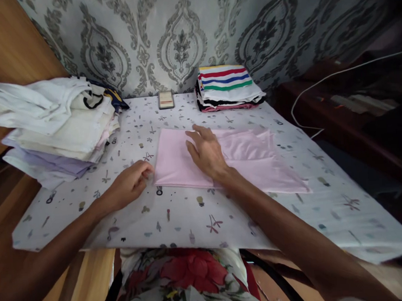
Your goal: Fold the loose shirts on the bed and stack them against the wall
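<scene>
A pink garment (174, 157) lies partly folded on the patterned white tablecloth (178, 221). Its left part is a smooth, flat fold, while the right part is wrinkled and spreads to a point at the lower right. My right hand (206, 152) rests palm down on the middle of the cloth, fingers spread. Just off the left edge of the garment is my left hand (131, 185), its fingers curled in. Whether those fingers pinch the near left edge is hard to see; nothing shows in them.
Rumpled white, cream and lilac clothes (58, 128) are heaped at the left. A neat stack of folded clothes (229, 89), striped on top, stands at the back right. Between them sits a small framed card (166, 99). A white cable (294, 112) hangs beyond the right edge.
</scene>
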`<state>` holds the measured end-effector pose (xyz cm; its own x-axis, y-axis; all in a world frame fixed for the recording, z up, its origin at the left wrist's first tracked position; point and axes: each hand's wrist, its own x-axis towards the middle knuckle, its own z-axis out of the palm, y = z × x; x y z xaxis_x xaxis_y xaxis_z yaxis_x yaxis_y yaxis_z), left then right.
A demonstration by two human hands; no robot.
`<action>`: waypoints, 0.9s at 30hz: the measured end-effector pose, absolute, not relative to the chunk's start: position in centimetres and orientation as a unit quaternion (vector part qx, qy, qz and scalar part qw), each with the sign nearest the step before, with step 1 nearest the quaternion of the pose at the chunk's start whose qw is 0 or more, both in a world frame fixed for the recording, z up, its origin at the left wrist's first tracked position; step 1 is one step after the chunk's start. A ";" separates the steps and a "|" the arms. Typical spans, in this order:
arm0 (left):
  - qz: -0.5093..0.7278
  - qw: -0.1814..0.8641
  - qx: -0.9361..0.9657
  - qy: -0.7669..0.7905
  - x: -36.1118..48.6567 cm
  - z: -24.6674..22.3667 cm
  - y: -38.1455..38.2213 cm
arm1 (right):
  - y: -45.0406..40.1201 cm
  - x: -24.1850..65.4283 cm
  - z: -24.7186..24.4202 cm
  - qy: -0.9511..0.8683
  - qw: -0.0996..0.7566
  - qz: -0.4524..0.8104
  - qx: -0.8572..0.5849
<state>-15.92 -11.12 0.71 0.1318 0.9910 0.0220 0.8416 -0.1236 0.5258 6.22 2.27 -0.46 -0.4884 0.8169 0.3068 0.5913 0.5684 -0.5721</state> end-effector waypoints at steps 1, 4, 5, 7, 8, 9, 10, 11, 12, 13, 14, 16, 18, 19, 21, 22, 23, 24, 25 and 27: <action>0.198 0.192 0.733 0.622 -16.2 0.8 -10.5 | 0.3 6.0 0.1 -0.825 0.305 0.258 -0.400; 0.222 0.179 0.753 0.592 -16.3 1.1 -8.2 | -6.0 5.4 0.2 -0.721 0.261 0.559 -0.315; 0.229 0.186 0.761 0.578 -16.2 1.2 -7.5 | -7.8 5.3 -0.2 -0.651 0.229 0.656 -0.307; 0.228 0.209 0.783 0.540 -15.8 1.5 -6.6 | -10.3 5.2 -1.1 -0.506 0.204 0.773 -0.324; 0.218 0.220 0.797 0.519 -15.5 1.6 -6.4 | -11.0 5.2 -1.5 -0.448 0.211 0.801 -0.337; 0.200 0.226 0.810 0.502 -15.3 1.7 -6.5 | -11.4 5.3 -1.8 -0.405 0.228 0.815 -0.347; 0.178 0.226 0.822 0.492 -15.2 1.7 -6.7 | -11.6 5.3 -1.9 -0.375 0.248 0.821 -0.352; 0.153 0.219 0.831 0.488 -15.0 1.6 -7.1 | -11.6 5.4 -2.0 -0.353 0.267 0.824 -0.355; 0.131 0.207 0.836 0.492 -14.9 1.5 -7.6 | -11.5 5.5 -2.0 -0.334 0.280 0.826 -0.357; 0.114 0.192 0.837 0.500 -14.9 1.3 -8.1 | -11.4 5.5 -1.9 -0.316 0.289 0.829 -0.360; 0.102 0.178 0.836 0.509 -14.9 1.1 -8.6 | -11.2 5.4 -1.9 -0.300 0.295 0.832 -0.362; 0.096 0.167 0.829 0.525 -14.9 0.9 -9.4 | -11.1 5.2 -1.8 -0.276 0.295 0.842 -0.358; 0.110 0.183 0.820 0.532 -15.1 1.1 -9.8 | -11.1 4.6 -1.8 -0.260 0.288 0.856 -0.341; 0.122 0.199 0.816 0.529 -15.3 1.3 -9.8 | -11.1 4.2 -1.9 -0.252 0.281 0.866 -0.329; 0.150 0.240 0.807 0.519 -15.7 1.8 -9.2 | -11.2 3.3 -1.9 -0.232 0.266 0.885 -0.302; 0.165 0.258 0.799 0.517 -15.9 2.1 -8.7 | -11.2 2.9 -1.9 -0.221 0.260 0.894 -0.291; 0.179 0.271 0.790 0.520 -16.1 2.2 -7.9 | -11.2 2.4 -1.9 -0.211 0.255 0.900 -0.282; 0.192 0.278 0.780 0.527 -16.3 2.2 -7.1 | -11.2 2.0 -1.9 -0.203 0.252 0.905 -0.276; 0.204 0.280 0.774 0.531 -16.3 2.0 -6.3 | -11.2 1.6 -1.8 -0.195 0.252 0.908 -0.273; 0.221 0.267 0.782 0.518 -16.0 1.3 -4.9 | -11.3 1.1 -1.7 -0.184 0.256 0.909 -0.271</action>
